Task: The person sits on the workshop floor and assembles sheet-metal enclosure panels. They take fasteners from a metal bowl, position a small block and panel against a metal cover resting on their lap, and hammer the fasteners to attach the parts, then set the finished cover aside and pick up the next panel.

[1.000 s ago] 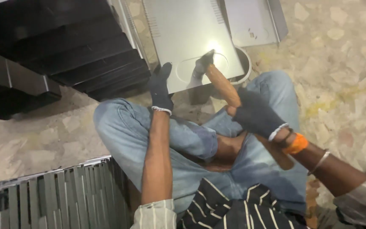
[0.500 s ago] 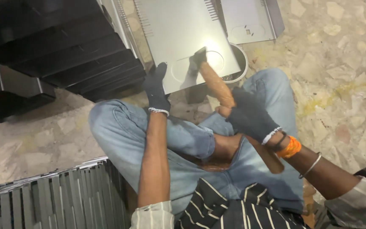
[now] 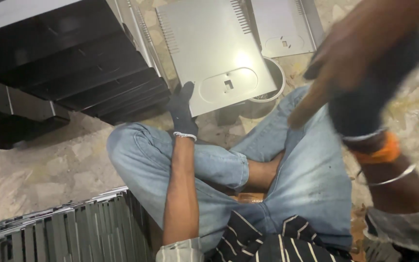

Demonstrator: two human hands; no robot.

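Observation:
I sit cross-legged on the floor in blue jeans. My left hand, in a dark glove, rests its fingertips on the near left corner of a grey metal panel lying flat in front of me. My right hand, also gloved, with an orange band and a bangle at the wrist, is lifted close to the camera and blurred. It grips a wooden-handled tool that slants up to the right, clear of the panel.
A second grey panel lies behind the first. A round metal bowl peeks out under the panel's right edge. Stacked black casings stand at the far left, and a row of grey panels sits near left on the stone floor.
My right hand has swung the wooden-handled tool up off the panel toward the camera. My left hand has stayed on the panel's corner. The view has shifted slightly.

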